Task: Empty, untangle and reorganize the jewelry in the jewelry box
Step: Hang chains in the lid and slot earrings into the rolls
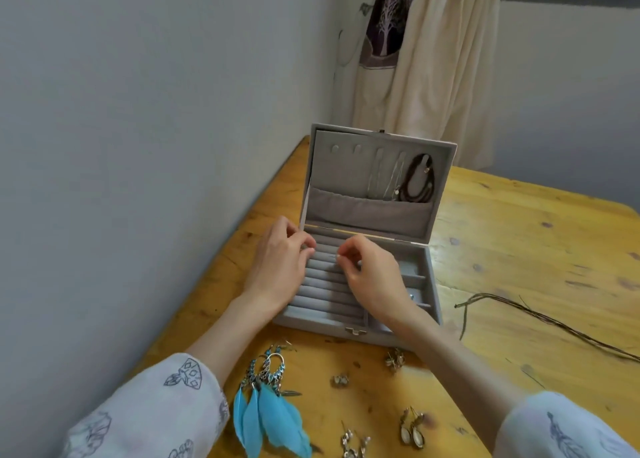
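Note:
A grey velvet jewelry box (434,286) stands open on the wooden table, its lid upright. In the lid hang thin silver chains (384,177) and a dark brown beaded necklace (420,180) above a fabric pocket. Both hands hover over the ring rolls (322,284) on the box's left side. My left hand (277,267) has its fingers curled at the rolls' far end. My right hand (374,277) pinches a tiny pale piece, too small to identify, between thumb and forefinger. A small item (411,296) lies in a right-hand compartment.
In front of the box lie blue feather earrings (266,409), small stud earrings (341,379), another small pair (394,359), oval drop earrings (412,430) and a silvery piece (353,445). Dark cords (540,315) trail across the table's right side. A wall runs along the left edge.

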`<state>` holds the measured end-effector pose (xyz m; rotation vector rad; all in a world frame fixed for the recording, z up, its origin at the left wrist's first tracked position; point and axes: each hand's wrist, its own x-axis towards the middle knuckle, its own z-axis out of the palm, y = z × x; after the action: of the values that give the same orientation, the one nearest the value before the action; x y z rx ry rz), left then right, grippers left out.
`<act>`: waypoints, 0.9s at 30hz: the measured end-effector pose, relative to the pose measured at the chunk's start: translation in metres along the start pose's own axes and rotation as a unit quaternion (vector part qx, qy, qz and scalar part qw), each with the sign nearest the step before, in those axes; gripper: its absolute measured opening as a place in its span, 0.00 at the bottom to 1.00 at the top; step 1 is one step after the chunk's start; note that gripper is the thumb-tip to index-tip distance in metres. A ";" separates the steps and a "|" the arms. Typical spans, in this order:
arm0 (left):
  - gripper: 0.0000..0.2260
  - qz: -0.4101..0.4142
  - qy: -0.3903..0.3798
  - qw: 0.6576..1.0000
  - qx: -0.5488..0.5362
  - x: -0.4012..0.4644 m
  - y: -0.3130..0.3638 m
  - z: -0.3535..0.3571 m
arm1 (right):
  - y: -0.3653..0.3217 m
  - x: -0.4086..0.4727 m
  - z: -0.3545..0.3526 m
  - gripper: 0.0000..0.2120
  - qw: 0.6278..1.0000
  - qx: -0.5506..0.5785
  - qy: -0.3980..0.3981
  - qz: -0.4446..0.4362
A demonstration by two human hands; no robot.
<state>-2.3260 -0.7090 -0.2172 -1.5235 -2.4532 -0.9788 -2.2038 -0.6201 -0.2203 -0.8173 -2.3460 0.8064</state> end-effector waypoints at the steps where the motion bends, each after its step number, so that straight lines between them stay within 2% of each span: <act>1: 0.08 -0.001 0.007 1.000 -0.013 -0.003 0.000 0.003 | 0.003 -0.002 0.002 0.04 1.000 0.007 0.001 -0.005; 8: 0.09 -0.021 0.022 0.999 -0.041 -0.019 0.004 0.003 | 0.009 -0.010 0.000 0.04 0.998 0.051 -0.015 -0.015; 16: 0.08 -0.022 0.023 0.999 -0.014 -0.043 0.014 0.002 | 0.011 -0.031 -0.010 0.04 0.996 0.083 -0.035 -0.020; 21: 0.09 -0.053 0.036 0.998 -0.013 -0.036 0.012 -0.003 | 0.011 -0.035 -0.012 0.04 0.995 0.092 -0.033 -0.019; 27: 0.10 -0.040 0.044 0.995 0.083 -0.012 0.011 -0.003 | 0.011 -0.035 -0.012 0.04 0.994 0.098 -0.032 -0.020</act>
<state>-2.3121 -0.7167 -0.2140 -1.3114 -2.4805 -0.8109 -2.1679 -0.6326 -0.2288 -0.6676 -2.2861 1.0405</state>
